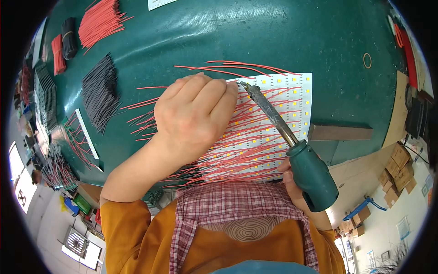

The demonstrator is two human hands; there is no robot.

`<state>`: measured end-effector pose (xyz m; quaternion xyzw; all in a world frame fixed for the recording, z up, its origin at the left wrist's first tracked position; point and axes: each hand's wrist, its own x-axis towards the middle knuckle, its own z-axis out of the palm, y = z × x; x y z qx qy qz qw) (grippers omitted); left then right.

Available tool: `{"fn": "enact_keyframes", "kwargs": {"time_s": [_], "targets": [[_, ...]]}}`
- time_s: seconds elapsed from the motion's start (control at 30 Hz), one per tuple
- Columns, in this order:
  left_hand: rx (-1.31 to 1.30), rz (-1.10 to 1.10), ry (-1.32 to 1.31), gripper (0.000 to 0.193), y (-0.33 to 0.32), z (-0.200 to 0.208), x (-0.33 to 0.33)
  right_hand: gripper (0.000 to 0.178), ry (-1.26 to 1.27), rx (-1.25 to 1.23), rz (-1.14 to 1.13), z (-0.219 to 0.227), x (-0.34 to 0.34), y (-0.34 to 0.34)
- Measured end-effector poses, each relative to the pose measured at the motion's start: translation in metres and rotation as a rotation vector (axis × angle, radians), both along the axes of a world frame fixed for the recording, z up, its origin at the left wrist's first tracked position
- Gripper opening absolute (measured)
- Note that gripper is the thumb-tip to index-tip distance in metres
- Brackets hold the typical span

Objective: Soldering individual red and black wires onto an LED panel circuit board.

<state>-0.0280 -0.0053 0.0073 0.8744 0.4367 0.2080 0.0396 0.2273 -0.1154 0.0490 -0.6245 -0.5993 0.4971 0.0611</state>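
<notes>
A white LED board [306,86] with rows of small yellow chips lies on the green table, with many thin red wires [246,150] attached and trailing left. My left hand [191,112] is closed over the board's far left part. At its fingertips a short end of red wire shows; most of the grip is hidden under the hand. My right hand [288,177] grips a soldering iron [315,176] by its green handle, which covers most of the fingers. The iron's dark barrel slants up and left, its tip close to that wire end at the board's far edge.
Loose bundles of red wires [101,23] and black wires [101,89] lie at the left. A wired light strip [87,134] is beside them. Right of the board sits a dark brown bar [340,132]; farther off is a rubber band [367,60]. Stacked boards [44,98] line the left edge.
</notes>
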Motion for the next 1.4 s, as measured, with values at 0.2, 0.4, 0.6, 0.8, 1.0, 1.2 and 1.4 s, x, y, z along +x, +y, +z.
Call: {"fn": "enact_keyframes", "kwargs": {"time_s": [0.2, 0.4, 0.6, 0.8, 1.0, 1.2, 1.4], "targets": [[-0.073, -0.021, -0.015, 0.024, 0.003, 0.002, -0.002, 0.039, -0.053, -0.015, -0.147, -0.009, 0.0, -0.007], [-0.085, -0.023, -0.012, 0.025, 0.003, 0.004, -0.002, 0.04, -0.049, -0.078, -0.071, -0.005, 0.0, 0.001], [-0.096, -0.028, 0.007, 0.024, 0.004, 0.005, -0.001, 0.017, 0.03, -0.014, -0.012, -0.001, 0.001, 0.003], [-0.089, -0.028, 0.008, 0.024, 0.004, 0.004, -0.001, 0.017, 0.052, -0.033, -0.045, 0.0, 0.0, 0.002], [-0.072, -0.04, -0.011, 0.023, 0.004, 0.002, -0.003, 0.043, -0.007, 0.133, -0.048, -0.012, 0.011, -0.018], [-0.324, 0.021, -0.318, 0.02, 0.014, -0.001, -0.019, 0.043, 0.031, 0.099, -0.094, -0.017, 0.012, -0.022], [-0.281, -0.006, -0.151, 0.021, 0.012, 0.008, -0.013, 0.042, 0.038, -0.024, -0.02, -0.012, 0.012, -0.014]]}}
